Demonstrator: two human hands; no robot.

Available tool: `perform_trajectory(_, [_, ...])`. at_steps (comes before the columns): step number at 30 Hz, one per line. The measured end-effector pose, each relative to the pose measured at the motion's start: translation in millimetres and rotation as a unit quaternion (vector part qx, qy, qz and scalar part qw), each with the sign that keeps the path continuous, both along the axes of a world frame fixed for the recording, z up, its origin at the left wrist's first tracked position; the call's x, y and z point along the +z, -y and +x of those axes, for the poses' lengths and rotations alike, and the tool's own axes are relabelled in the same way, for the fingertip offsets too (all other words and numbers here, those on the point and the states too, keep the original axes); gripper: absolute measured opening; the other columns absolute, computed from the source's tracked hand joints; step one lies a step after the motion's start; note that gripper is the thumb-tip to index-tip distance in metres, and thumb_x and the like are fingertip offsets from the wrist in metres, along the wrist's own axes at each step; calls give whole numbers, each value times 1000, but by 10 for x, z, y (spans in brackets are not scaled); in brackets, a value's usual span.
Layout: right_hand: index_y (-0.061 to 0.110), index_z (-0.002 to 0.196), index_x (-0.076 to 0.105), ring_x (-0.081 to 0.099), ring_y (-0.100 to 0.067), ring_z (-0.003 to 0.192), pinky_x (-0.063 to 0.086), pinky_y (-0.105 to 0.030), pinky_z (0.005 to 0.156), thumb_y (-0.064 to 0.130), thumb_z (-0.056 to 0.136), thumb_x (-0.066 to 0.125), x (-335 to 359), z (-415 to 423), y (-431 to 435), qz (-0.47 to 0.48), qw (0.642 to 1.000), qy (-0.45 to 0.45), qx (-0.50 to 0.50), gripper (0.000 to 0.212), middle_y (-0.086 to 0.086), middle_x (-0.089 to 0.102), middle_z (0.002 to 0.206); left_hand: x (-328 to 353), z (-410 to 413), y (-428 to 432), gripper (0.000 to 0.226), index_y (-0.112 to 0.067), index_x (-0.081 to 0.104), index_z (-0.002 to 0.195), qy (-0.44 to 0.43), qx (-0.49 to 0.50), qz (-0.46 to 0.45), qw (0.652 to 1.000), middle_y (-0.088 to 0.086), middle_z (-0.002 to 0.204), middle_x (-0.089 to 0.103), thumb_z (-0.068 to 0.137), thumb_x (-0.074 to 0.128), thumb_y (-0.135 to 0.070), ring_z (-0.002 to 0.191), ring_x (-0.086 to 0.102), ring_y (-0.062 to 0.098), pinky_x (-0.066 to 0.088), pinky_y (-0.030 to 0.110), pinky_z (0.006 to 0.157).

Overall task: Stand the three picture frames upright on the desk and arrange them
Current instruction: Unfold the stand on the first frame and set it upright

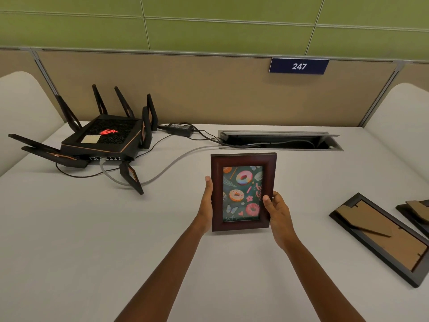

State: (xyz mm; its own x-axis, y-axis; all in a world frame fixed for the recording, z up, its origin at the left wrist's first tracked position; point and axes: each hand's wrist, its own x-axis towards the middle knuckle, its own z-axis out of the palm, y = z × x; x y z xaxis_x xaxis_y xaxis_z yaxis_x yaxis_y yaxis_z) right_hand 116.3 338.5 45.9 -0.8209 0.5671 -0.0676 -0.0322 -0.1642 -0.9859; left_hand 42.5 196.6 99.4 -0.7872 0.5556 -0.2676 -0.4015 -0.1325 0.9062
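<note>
A dark red wooden picture frame (242, 159) with a doughnut picture stands upright in the middle of the white desk (92, 228), facing me. My left hand (206, 201) grips its left edge and my right hand (277, 210) grips its lower right edge, thumb on the front. A second frame (380, 235) lies face down at the right, its brown cardboard back and stand showing. A third frame (417, 212) lies face down at the far right edge, mostly cut off.
A black router (104, 138) with several antennas sits at the back left, its grey and black cables (167, 168) running across the desk to an open cable slot (278, 141) right behind the held frame. A tan partition with a "247" sign (299, 66) closes the back.
</note>
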Motion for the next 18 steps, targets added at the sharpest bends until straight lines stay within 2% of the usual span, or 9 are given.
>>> perform_trajectory(3, [11,108,46,60,-9,91,56,-11,61,18,94,38,-12,31,-91,-1,1000,-2,-7,18,3,60,97,10,17,-96,58,-11,42,133,-3,-5,-14,1000,6,120,53,96,8,-42,102,52,20,41,36,94])
perform_trajectory(6, [10,107,46,60,-9,90,55,-11,60,18,94,38,-24,57,-174,1,1000,-1,-15,18,3,61,97,-19,30,-181,57,-14,43,130,-6,-21,-12,1000,11,127,53,96,8,-42,100,55,20,46,34,90])
perform_trajectory(9, [10,107,46,60,-10,90,56,-11,60,18,94,38,-35,84,-258,6,1000,3,-24,18,2,60,97,-111,19,-264,51,-20,49,118,-9,-38,2,999,5,113,56,96,8,-42,77,64,10,56,18,64])
perform_trajectory(12, [10,108,47,60,-12,92,57,-13,62,18,93,39,-77,117,-324,5,1000,6,-29,19,-2,60,101,-162,33,-330,47,-23,52,100,-5,-61,15,998,-4,95,61,96,9,-41,57,69,2,55,15,52])
perform_trajectory(15, [9,112,46,58,-19,97,57,-14,64,18,94,38,-123,130,-347,2,999,12,-37,22,-5,58,106,-210,15,-361,47,-23,52,99,1,-71,24,997,-5,89,62,96,9,-41,57,69,0,56,15,52])
perform_trajectory(18, [9,111,46,57,-22,102,56,-14,65,18,94,39,-134,131,-349,3,999,12,-43,21,-9,57,109,-238,4,-368,48,-23,53,101,-3,-71,15,997,0,96,62,96,9,-42,62,70,3,56,16,57])
